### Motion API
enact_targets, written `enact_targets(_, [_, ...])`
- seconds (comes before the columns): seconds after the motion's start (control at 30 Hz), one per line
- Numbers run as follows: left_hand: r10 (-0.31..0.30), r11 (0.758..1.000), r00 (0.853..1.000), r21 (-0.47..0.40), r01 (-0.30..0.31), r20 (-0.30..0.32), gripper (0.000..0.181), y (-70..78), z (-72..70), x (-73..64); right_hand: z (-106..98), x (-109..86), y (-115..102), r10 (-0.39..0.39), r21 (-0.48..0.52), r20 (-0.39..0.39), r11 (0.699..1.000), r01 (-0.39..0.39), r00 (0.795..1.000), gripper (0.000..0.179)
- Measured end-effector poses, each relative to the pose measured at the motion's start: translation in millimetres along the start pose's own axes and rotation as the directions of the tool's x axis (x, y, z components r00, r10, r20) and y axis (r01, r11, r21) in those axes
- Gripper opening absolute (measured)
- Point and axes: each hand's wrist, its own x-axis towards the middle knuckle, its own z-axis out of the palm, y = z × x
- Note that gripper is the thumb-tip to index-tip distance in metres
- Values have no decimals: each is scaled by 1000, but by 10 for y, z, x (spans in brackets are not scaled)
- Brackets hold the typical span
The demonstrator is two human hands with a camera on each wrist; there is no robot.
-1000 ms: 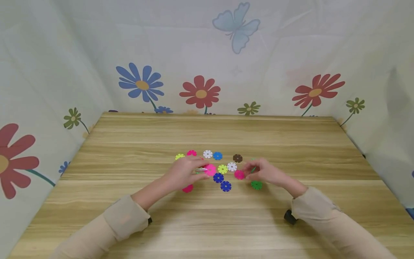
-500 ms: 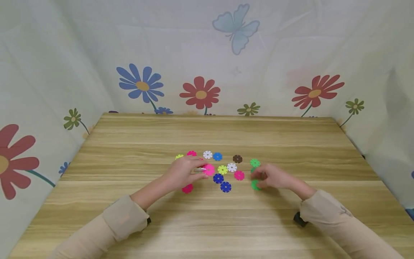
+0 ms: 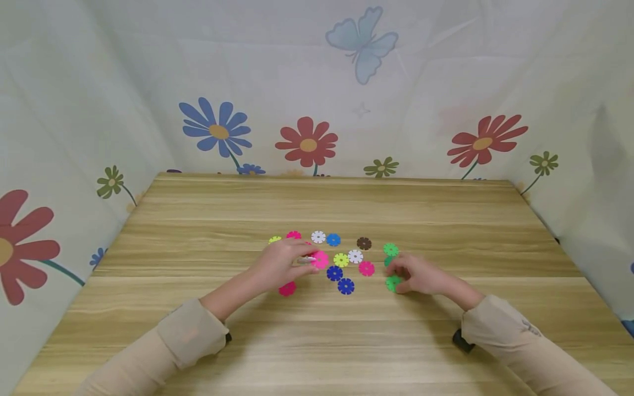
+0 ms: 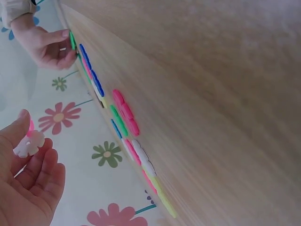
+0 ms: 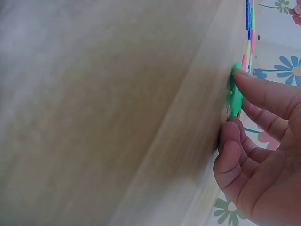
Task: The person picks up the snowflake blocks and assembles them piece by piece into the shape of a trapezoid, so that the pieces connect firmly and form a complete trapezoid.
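My left hand [image 3: 279,265] pinches a bright pink snowflake disc [image 3: 320,259] joined to a white notched disc [image 4: 30,143], both raised above the table in the left wrist view. Over at the right of the scattered discs, my right hand [image 3: 421,274] has its thumb and fingers at the edges of a green snowflake disc [image 5: 235,92] on the tabletop. Just behind that hand lie another light green disc [image 3: 391,249] and a darker green one, partly covered by the fingers. A pink disc [image 3: 366,268] lies left of the right hand.
Between the hands lie a yellow disc [image 3: 340,260], a white disc [image 3: 355,256] and two dark blue discs [image 3: 345,286]. Farther back are a brown disc [image 3: 364,243] and a light blue disc [image 3: 333,240]. A floral curtain [image 3: 411,99] borders the wooden table [image 3: 317,346].
My right hand has moved right and slightly nearer, from beside the pink disc to the front green disc, uncovering the rear green one. The left hand stays almost still with its discs.
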Motion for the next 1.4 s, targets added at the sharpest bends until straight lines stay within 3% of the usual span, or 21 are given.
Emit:
enact_targets(0.23, [12, 1000, 1000, 12, -12, 5, 39, 0, -9, 6, 3, 15, -13, 15, 35, 2, 999, -16, 1000, 24])
enact_targets(0.47, [5, 1000, 1000, 10, -6, 9, 39, -8, -4, 12, 7, 32, -20, 57, 243, 57, 968, -69, 997, 18])
enact_targets(0.6, [-7, 1000, 1000, 0, 7, 14, 38, 2, -6, 13, -14, 52, -35, 83, 300, 59, 949, -97, 995, 16])
enact_targets(0.9, [5, 1000, 1000, -15, -5, 16, 38, 16, 5, 26, -92, 156, -174, 32, 398, -64, 918, -4, 997, 17])
enact_targets(1.4, [-10, 998, 1000, -65, 11, 17, 38, 64, 45, 64, -64, 308, -605, -12, 474, -237, 871, 127, 971, 20])
